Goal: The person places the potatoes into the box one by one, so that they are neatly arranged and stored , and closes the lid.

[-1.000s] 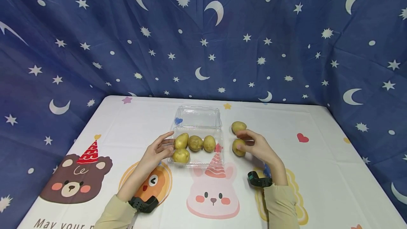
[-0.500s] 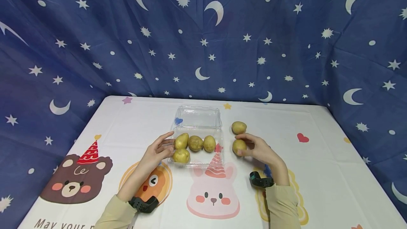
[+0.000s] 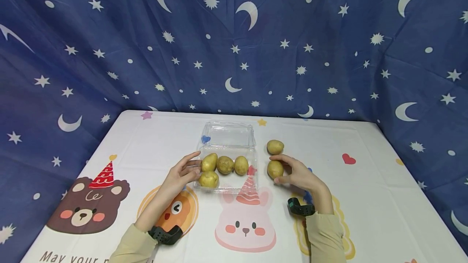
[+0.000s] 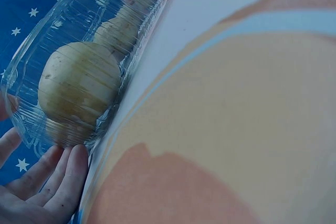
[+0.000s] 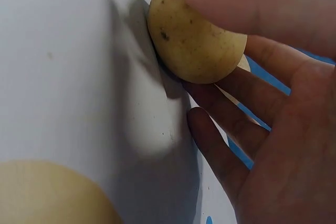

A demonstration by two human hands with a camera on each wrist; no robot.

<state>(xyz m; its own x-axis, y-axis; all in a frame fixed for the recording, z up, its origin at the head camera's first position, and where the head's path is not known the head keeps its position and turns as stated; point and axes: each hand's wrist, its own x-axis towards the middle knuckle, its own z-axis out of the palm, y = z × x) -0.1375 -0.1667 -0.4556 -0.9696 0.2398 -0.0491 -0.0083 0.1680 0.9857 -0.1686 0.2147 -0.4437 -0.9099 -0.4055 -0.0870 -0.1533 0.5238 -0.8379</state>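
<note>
An open clear plastic clamshell box (image 3: 228, 184) lies mid-table with several potatoes inside, among them a yellow potato (image 3: 209, 179) at its near left corner. My left hand (image 3: 181, 175) rests its fingertips against the box's left wall; in the left wrist view, those fingers (image 4: 71, 182) reach the ribbed end wall. To the right of the box, my right hand (image 3: 301, 175) holds a potato (image 3: 275, 169) between thumb and fingers, low over the tablecloth. Its thumb (image 5: 262, 3) crosses the speckled potato (image 5: 191, 40) in the right wrist view. Another potato (image 3: 275, 147) lies just beyond.
The box's clear lid (image 3: 228, 134) is folded back on the far side. A white tablecloth (image 3: 318, 145) with printed animals covers the table. Behind its far edge hangs a blue curtain (image 3: 204, 68) with moons and stars. Each wrist wears a black band (image 3: 301, 207).
My right thumb has moved to the near side of the potato and the index finger to its far side, spreading round it. The left hand and the box stay put.
</note>
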